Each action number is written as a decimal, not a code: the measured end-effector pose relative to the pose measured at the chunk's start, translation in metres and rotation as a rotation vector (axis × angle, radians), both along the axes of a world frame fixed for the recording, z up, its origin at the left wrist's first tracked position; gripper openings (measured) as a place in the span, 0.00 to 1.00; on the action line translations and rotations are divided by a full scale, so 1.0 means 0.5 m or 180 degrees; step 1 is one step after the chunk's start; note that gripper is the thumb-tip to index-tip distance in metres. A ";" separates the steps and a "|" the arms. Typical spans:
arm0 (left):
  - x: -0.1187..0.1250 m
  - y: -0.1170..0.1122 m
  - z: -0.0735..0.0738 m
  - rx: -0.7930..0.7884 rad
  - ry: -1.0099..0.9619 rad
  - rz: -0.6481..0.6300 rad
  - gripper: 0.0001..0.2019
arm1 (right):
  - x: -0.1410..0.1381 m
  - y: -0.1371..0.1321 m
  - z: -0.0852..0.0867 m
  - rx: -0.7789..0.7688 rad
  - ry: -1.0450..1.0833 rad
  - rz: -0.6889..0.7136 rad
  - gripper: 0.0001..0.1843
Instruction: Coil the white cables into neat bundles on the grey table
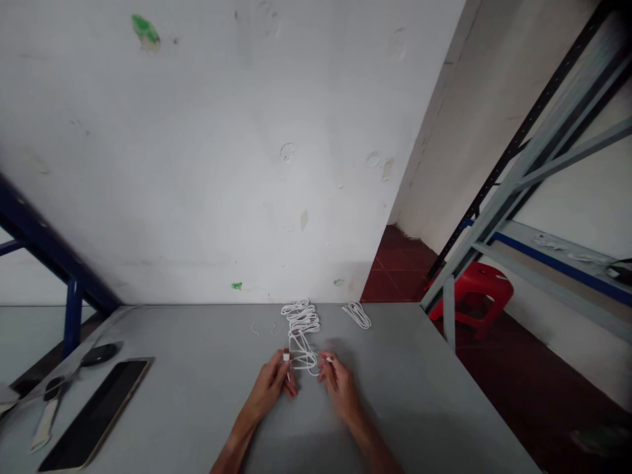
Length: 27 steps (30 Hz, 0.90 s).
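Observation:
A loosely looped white charging cable (pixel 305 361) stretches between my two hands, low over the grey table. My left hand (pixel 270 383) pinches one end, where a white plug with a metal tip (pixel 286 355) sticks up past the fingers. Closed around the other end is my right hand (pixel 340 385), with a small white connector (pixel 329 359) at its fingertips. Just beyond my hands lies a pile of coiled white cables (pixel 301 317), close to the loops of the held one. Another coiled white cable (pixel 357 315) rests apart to the right, near the wall.
Thin white strands (pixel 274 328) lie left of the pile. On the table's left side are a dark tablet-like slab (pixel 96 415), a black oval object (pixel 100 354) and a white strap-like item (pixel 47 421). A white wall (pixel 222 164) borders the back; a red stool (pixel 476 289) stands right.

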State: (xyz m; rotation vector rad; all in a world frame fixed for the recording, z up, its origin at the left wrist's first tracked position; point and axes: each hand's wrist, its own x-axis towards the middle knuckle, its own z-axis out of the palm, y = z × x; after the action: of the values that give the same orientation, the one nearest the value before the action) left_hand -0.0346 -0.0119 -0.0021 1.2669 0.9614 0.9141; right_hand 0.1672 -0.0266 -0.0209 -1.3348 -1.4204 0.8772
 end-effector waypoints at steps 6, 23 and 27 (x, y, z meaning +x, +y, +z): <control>0.002 -0.013 0.012 0.0650 0.0489 -0.0100 0.21 | 0.005 -0.009 0.005 0.0496 -0.0529 0.0560 0.19; 0.001 -0.016 0.022 0.0952 0.0833 -0.0219 0.20 | 0.003 -0.009 0.038 0.0419 -0.0499 0.0760 0.18; 0.009 -0.016 0.025 0.0399 0.0506 -0.0171 0.23 | 0.003 -0.002 0.027 0.0033 -0.0255 0.0414 0.26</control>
State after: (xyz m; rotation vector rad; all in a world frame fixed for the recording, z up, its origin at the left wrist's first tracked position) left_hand -0.0302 -0.0200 0.0106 1.4826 1.0014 0.8520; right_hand 0.1685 -0.0275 -0.0073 -1.2935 -1.5862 0.9083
